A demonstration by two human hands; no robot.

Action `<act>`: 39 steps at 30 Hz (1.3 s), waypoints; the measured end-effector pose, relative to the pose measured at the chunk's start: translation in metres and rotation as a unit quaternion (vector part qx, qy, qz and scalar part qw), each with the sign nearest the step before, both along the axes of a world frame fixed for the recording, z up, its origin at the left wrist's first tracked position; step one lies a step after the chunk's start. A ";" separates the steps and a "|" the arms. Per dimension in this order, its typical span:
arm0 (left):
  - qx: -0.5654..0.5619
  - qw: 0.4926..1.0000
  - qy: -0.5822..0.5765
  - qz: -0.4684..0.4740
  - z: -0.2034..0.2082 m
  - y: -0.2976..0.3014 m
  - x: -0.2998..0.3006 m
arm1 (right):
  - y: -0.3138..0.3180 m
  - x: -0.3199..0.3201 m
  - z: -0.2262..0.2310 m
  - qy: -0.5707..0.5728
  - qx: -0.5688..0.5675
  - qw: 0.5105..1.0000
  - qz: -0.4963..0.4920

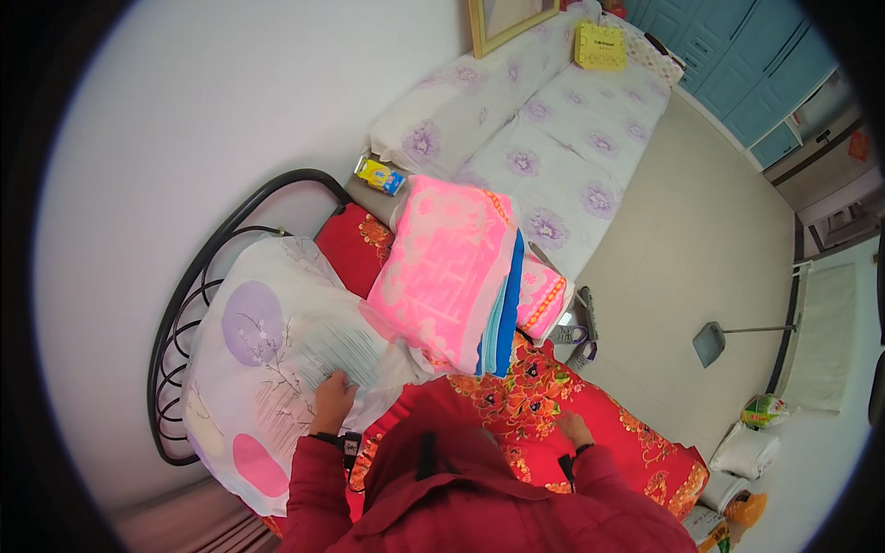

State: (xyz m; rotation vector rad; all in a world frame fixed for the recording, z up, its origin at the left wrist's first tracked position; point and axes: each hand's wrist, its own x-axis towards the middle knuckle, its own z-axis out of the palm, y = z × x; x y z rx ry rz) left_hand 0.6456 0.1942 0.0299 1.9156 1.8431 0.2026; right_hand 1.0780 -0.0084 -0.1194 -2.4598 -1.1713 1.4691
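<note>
My left hand (335,403) now half-curled against the white patterned bedding (277,364) on the left, my right hand (573,429) loosely bent over the red floral bedspread (619,458), any pinch of cloth I can't tell, folded pink bundle (441,267) just beyond

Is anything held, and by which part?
Cannot tell: the left hand is over the white patterned sheet, the right hand over red floral bedding; no grip shows clearly.
</note>
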 end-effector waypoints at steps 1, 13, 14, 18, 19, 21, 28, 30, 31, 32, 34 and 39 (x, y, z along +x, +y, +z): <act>0.002 1.000 -0.010 -0.004 0.000 0.001 0.000 | 0.016 0.000 0.000 -0.015 -0.011 1.000 0.022; -0.058 0.997 -0.046 -0.033 -0.014 0.010 -0.010 | 0.044 -0.023 0.042 0.004 0.105 0.993 -0.048; -0.052 0.996 -0.052 -0.041 -0.015 0.011 -0.010 | 0.035 -0.023 0.046 -0.018 0.083 0.996 -0.037; -0.087 0.993 -0.071 -0.031 -0.019 0.014 -0.009 | 0.002 -0.014 0.063 -0.090 0.012 0.994 -0.060; -0.096 0.992 -0.077 -0.017 -0.019 0.014 -0.009 | -0.003 -0.010 0.067 -0.099 0.001 0.993 -0.069; -0.091 0.993 -0.074 -0.030 -0.017 0.015 -0.009 | -0.009 0.000 0.070 -0.103 -0.056 0.990 -0.077; -0.061 0.981 -0.085 -0.162 0.003 0.026 0.035 | 0.011 0.012 0.049 -0.118 0.100 0.986 -0.057; -0.056 0.963 -0.118 -0.235 -0.010 0.042 0.074 | 0.025 0.016 0.045 -0.110 0.140 0.982 -0.070; -0.059 0.962 -0.110 -0.244 -0.022 0.055 0.095 | 0.036 0.018 0.042 -0.103 0.179 0.976 -0.063; -0.022 0.959 -0.124 -0.253 -0.038 0.071 0.117 | 0.052 0.022 0.038 -0.111 0.149 0.981 -0.050; -0.002 0.970 -0.131 -0.207 -0.077 0.111 0.156 | 0.086 0.030 0.029 -0.120 0.134 0.984 0.004; -0.325 0.885 -0.305 0.134 -0.151 0.160 0.188 | 0.160 0.051 0.001 -0.148 0.144 0.977 0.047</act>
